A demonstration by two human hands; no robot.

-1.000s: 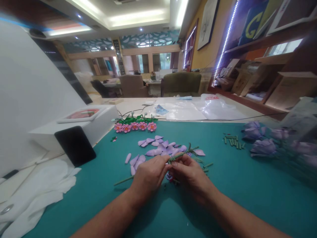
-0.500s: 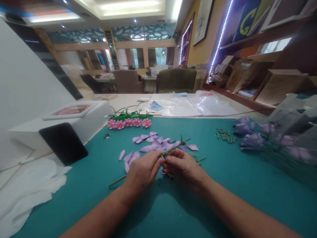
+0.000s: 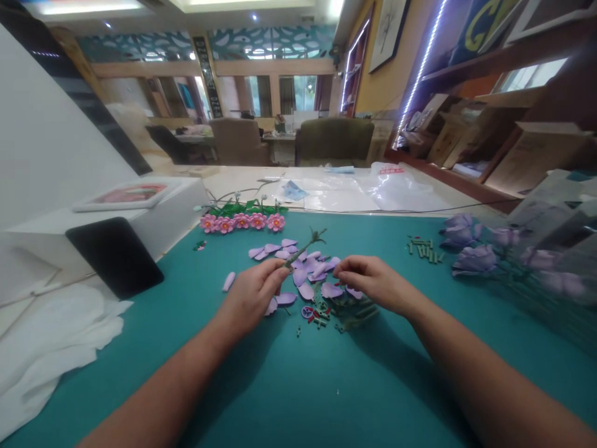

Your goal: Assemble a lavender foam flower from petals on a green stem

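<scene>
The left hand (image 3: 252, 297) holds a green stem (image 3: 303, 247) over the green bench (image 3: 326, 386), its fingers (image 3: 276, 274) pinched on the lower end; the stem slants up and away to the right, its tip forked. The right hand (image 3: 373, 283) hovers just right of it, above a scatter of purple petals (image 3: 330, 290). Its fingers (image 3: 342, 266) are drawn close at the tips, but whether they grip a petal cannot be told. The two hands are near each other, not touching. Small parts (image 3: 317, 312) lie just in front of the petals. Farther back lies a row of pink flowers (image 3: 242, 221); to the right are green sticks (image 3: 423, 250) and purple flowers (image 3: 472, 259). At the left a black pad (image 3: 114, 255) leans by a white cloth (image 3: 46, 348)
</scene>
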